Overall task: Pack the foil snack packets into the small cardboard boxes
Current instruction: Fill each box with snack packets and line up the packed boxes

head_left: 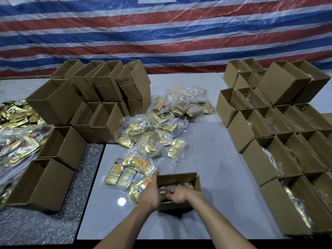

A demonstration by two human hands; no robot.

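A small open cardboard box (197,184) stands on the grey table near the front edge. My left hand (150,193) holds the box's left end, with the fingers up along its outer wall. My right hand (177,194) is inside the box, fingers curled on the gold foil packets (187,186) lying there. A clear bag of foil packets (129,169) lies just left of the box, partly under my left hand. More bagged packets (158,126) are heaped in the middle of the table.
Empty brown boxes (100,87) are stacked at the back left and down the left side. Rows of boxes holding packets (273,146) fill the right side. Another heap of packets (16,141) lies at the far left. A striped tarp (161,33) hangs behind.
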